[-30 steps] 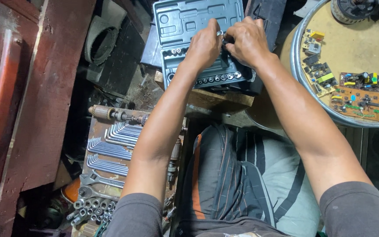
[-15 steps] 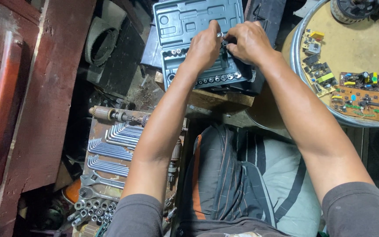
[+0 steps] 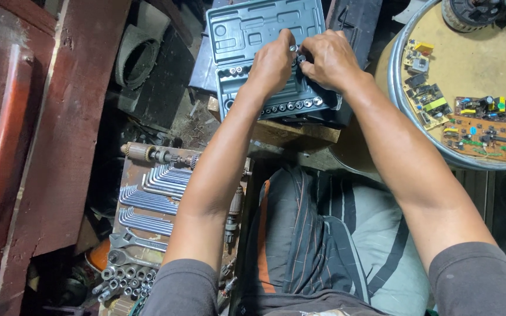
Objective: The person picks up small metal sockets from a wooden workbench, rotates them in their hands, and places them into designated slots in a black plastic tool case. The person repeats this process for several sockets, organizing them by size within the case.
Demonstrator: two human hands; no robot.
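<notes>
An open dark grey socket-set case [image 3: 247,35] lies on a wooden block ahead of me, with a row of small metal sockets [image 3: 291,106] along its near edge. My left hand [image 3: 273,63] and my right hand [image 3: 330,57] meet over the middle of the case. Their fingertips pinch a small metal socket piece [image 3: 297,57] between them. Which hand grips it more firmly I cannot tell.
A round metal tray [image 3: 395,88] with green and yellow circuit boards sits at the right. Hex keys [image 3: 156,187], spanners and loose sockets [image 3: 115,280] lie on a board at lower left. A red-brown wooden plank [image 3: 60,134] stands at left. Striped cloth covers my lap.
Both hands stay over the case; the fingertips have closed in on the small metal piece a little more tightly.
</notes>
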